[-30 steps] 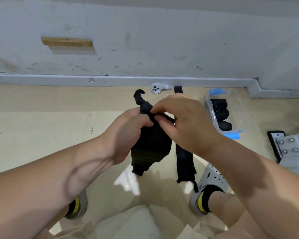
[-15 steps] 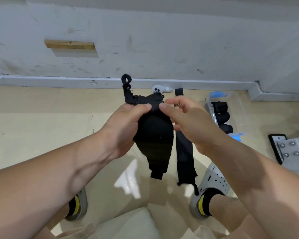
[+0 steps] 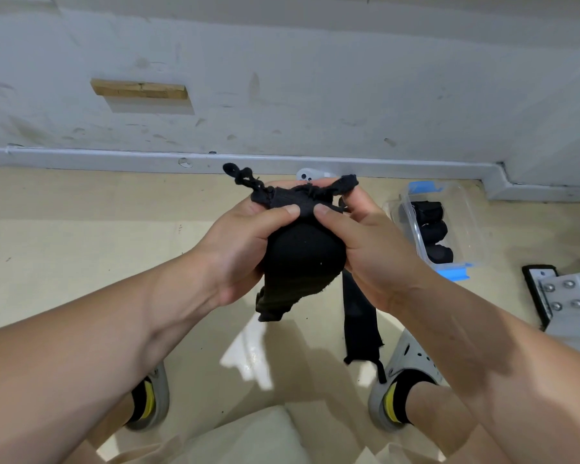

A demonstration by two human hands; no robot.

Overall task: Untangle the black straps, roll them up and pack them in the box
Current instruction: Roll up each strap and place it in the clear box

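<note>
I see a scuffed grey-white wall (image 3: 315, 78) with a small wooden block (image 3: 139, 89) fixed to it. A pale skirting (image 3: 81, 159) meets the beige floor (image 3: 64, 229), where light glares (image 3: 248, 356). A bolted metal plate (image 3: 563, 296) sits at right.

Operator: Where does my camera sit?

Describer: On your head, one wide-angle view. It faces forward and steeply down, along your forearms.

Operator: How near is it?

Describer: Close. Your left hand (image 3: 238, 249) and right hand (image 3: 365, 242), both clasping the black strap (image 3: 302, 256), fill the middle. The floor (image 3: 81, 246) lies well beneath them.

Operator: What frames the picture?

Describer: The wall (image 3: 282, 78) crosses the top, so you face it. Your shoes (image 3: 406, 358) show at the bottom edge, almost under the lens, and the clear box (image 3: 472, 229) sits at the right.
</note>
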